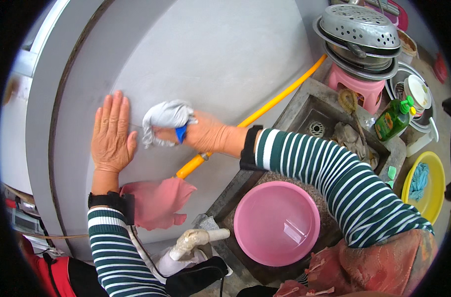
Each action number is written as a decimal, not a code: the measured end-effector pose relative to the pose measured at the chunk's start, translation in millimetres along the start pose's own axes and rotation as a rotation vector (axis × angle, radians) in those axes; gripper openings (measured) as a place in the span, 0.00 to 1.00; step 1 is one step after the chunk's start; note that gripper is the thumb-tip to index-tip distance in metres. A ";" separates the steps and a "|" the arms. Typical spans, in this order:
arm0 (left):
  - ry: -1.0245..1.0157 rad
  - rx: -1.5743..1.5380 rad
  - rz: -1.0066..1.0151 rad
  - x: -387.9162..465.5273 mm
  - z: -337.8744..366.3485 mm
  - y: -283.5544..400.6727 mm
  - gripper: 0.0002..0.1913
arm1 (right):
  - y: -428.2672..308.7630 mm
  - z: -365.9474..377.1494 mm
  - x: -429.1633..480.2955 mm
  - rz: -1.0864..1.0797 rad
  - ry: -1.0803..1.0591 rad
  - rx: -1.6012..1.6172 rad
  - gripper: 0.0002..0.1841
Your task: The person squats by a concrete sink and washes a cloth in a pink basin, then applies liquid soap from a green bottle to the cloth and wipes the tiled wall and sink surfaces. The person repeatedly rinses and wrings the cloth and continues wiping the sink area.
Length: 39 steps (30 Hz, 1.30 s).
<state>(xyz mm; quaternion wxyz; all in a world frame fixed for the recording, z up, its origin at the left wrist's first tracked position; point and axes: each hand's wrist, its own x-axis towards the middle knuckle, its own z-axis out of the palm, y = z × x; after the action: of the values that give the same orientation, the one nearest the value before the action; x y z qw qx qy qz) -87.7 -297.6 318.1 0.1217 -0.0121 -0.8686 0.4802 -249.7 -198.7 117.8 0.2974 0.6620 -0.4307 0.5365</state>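
My left hand (112, 135) lies flat on the grey-white wall (225, 48), fingers extended and a little apart, holding nothing. To its right, my right hand (199, 131) grips a bunched light grey cloth (168, 117) with a blue patch and presses it against the wall. A yellow hose (281, 94) runs slantwise along the wall behind my right wrist. Below my hands hangs a pink cloth (160, 202), beside my left wrist. A pink plastic basin (275, 222) with water in it stands under my right forearm.
A stone sink (303, 96) holds a crumpled cloth (348, 137) and a round brush (348, 101). Right of it are a green pump bottle (390, 120), a yellow basin (435, 211) and stacked metal pans under a colander (359, 28) on a pink stool (355, 87). White pipes (192, 239) stand below.
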 end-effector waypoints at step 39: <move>0.298 -0.108 -0.111 -35.7 3.3 -21.7 0.33 | 11.2 -5.1 32.2 0.127 -0.038 0.235 0.19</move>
<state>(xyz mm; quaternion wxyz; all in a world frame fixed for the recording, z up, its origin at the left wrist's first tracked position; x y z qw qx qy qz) -51.7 -316.9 327.4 0.2748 -0.0417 -0.8648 0.4181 -260.2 -207.4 149.4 0.1749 0.6737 -0.4117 0.5882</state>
